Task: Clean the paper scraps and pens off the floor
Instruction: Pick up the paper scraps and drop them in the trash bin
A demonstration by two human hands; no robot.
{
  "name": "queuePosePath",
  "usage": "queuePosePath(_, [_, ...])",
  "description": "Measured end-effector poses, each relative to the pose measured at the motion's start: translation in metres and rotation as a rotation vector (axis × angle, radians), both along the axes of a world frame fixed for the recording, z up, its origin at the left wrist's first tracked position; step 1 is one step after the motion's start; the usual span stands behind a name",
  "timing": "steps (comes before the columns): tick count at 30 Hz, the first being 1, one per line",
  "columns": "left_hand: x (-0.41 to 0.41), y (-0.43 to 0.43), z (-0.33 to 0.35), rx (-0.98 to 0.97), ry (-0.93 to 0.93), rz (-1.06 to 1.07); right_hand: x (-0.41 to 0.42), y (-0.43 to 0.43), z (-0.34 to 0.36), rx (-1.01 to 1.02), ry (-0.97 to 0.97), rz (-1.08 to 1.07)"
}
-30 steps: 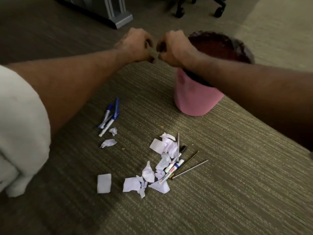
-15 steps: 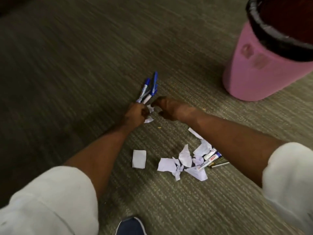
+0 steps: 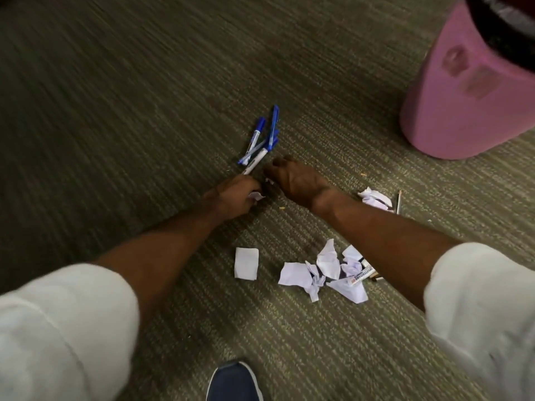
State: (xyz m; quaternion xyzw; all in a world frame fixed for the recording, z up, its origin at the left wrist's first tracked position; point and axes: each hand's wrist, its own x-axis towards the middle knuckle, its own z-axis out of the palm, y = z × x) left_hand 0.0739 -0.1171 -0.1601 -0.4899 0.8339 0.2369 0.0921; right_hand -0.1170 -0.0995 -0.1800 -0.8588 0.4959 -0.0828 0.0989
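Both my hands are down on the carpet beside a cluster of blue pens (image 3: 262, 141). My left hand (image 3: 234, 195) curls its fingers round a small white paper scrap (image 3: 256, 195). My right hand (image 3: 298, 180) has its fingers curled over another tiny scrap (image 3: 269, 180). A flat white piece (image 3: 246, 263) and a pile of crumpled scraps (image 3: 321, 270) lie nearer to me. My right forearm partly hides a whiteboard marker (image 3: 360, 276) in that pile. More crumpled paper (image 3: 373, 198) and a pencil (image 3: 399, 201) lie to the right.
A pink waste bin (image 3: 463, 91) with a black liner stands at the upper right. The toe of a dark blue shoe (image 3: 234, 383) shows at the bottom edge. Carpet stretches out to the left and beyond the pens.
One second ago both hands were raised by the bin's rim. They came down to the floor beside the blue pens and closed on two small scraps there.
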Motion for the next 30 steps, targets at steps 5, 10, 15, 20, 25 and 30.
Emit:
queuePosePath(5, [0.009,0.0,0.027,0.144,-0.053,-0.276,0.002,-0.008,0.004,0.012,-0.098,0.065])
queuePosePath(10, [0.011,0.042,0.024,0.333,-0.19,-0.506,0.004,0.007,0.003,0.075,-0.027,0.121])
queuePosePath(15, [0.028,0.065,-0.007,0.391,-0.233,-0.609,-0.012,0.035,-0.007,0.073,0.06,0.259])
queuePosePath(20, [0.047,0.077,-0.013,0.244,-0.108,-0.714,-0.022,0.064,-0.018,0.043,0.091,0.286])
queuePosePath(25, [0.056,0.078,-0.016,0.292,-0.317,-0.764,-0.016,0.07,-0.013,0.033,0.067,0.252])
queuePosePath(30, [0.027,0.075,0.004,0.381,0.038,-0.38,-0.056,0.045,0.014,0.187,0.026,-0.076])
